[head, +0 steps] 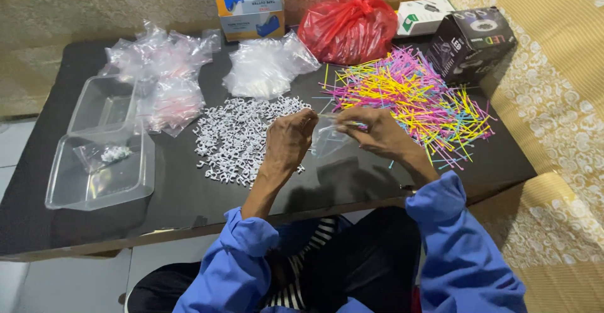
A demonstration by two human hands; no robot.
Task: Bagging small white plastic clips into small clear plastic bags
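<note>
Both hands are working a small clear bag (328,138) above the black table (189,193): the left hand (290,138) is pinching one edge with closed fingers, and the right hand (377,130) is gripping the other edge (whether it also holds a stick I cannot tell). The bag is hanging between the white clips (242,138) and the coloured sticks (409,96). To my eye, keeping the mouth stretched wide and level is mattering most, so small pieces are not spilling.
</note>
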